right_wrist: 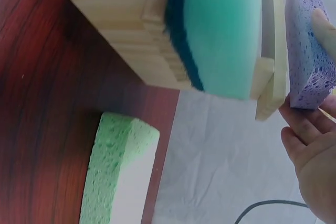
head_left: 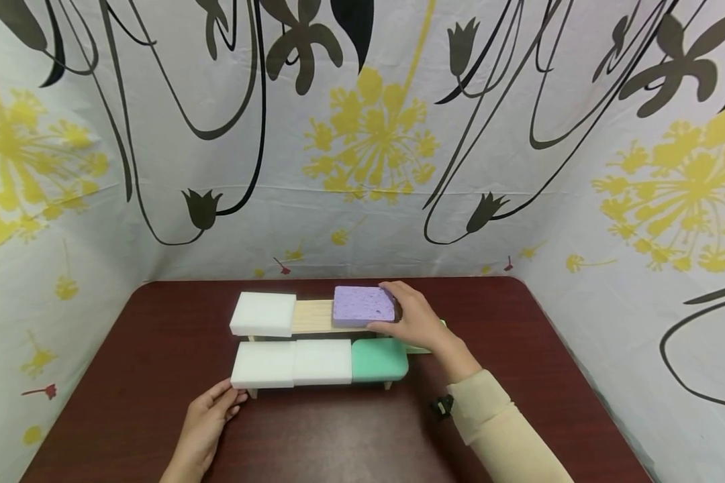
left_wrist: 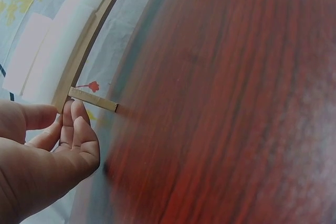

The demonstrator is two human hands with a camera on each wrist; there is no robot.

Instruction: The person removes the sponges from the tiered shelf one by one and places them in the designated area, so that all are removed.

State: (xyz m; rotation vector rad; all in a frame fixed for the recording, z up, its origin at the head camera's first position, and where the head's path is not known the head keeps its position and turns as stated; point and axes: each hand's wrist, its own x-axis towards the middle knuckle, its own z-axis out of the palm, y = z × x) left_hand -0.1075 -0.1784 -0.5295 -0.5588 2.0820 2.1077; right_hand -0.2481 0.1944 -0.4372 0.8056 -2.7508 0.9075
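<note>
A two-tier light wooden rack [head_left: 313, 316] stands on the table. My right hand [head_left: 415, 320] holds a purple sponge [head_left: 362, 306] at its right end, over the upper tier; pores show on it in the right wrist view. My left hand [head_left: 207, 421] pinches the front left end of the rack, thumb and fingers at the board [left_wrist: 65, 85] beside a short wooden leg [left_wrist: 93, 99]. Two white sponge blocks [head_left: 323, 362] and a teal sponge [head_left: 379, 360] with a dark blue scouring side [right_wrist: 181, 30] line the lower tier. Another white block [head_left: 262, 314] sits at the upper left.
A green sponge with a white side [right_wrist: 123, 171] lies on the table, right of the rack and partly hidden by my right arm in the head view. The dark red wooden table [head_left: 157, 376] meets a flower-patterned cloth [head_left: 362, 235] at the back and sides.
</note>
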